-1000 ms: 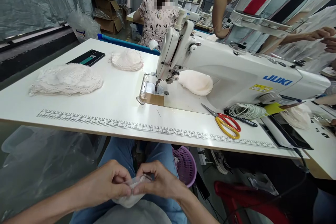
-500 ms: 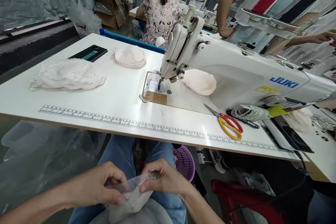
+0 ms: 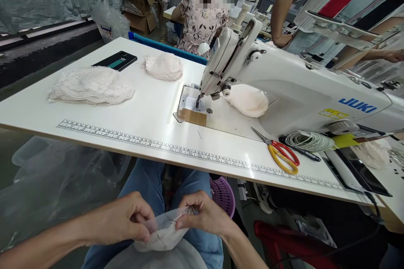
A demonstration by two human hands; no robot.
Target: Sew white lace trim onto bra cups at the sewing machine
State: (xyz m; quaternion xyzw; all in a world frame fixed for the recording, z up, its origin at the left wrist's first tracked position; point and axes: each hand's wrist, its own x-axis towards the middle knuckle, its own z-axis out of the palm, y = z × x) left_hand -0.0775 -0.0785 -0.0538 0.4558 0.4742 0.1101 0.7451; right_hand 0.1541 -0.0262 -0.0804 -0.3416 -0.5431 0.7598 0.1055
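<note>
Over my lap, below the table's front edge, both hands pinch a sheer white piece of fabric (image 3: 166,236). My left hand (image 3: 128,219) grips its left side between thumb and fingers. On the opposite side, my right hand (image 3: 203,214) has thumb and fingers closed on the upper right corner. Thin dark lines, perhaps threads, show on the cloth. Under it, a pale translucent rounded thing (image 3: 186,256) lies across my legs; I cannot tell what it is.
A white sewing machine (image 3: 284,80) stands on the table (image 3: 151,124). Scissors (image 3: 279,153) and a cord coil (image 3: 309,140) lie right. Left are lace pieces (image 3: 91,86), smaller cloth pieces (image 3: 164,67) and a black phone-like object (image 3: 117,60). A purple basket (image 3: 223,195) sits below. Co-workers are beyond.
My view has shifted slightly, moving the table items rightward in the picture. Both hands keep hold of the fabric, which now looks more stretched between them.
</note>
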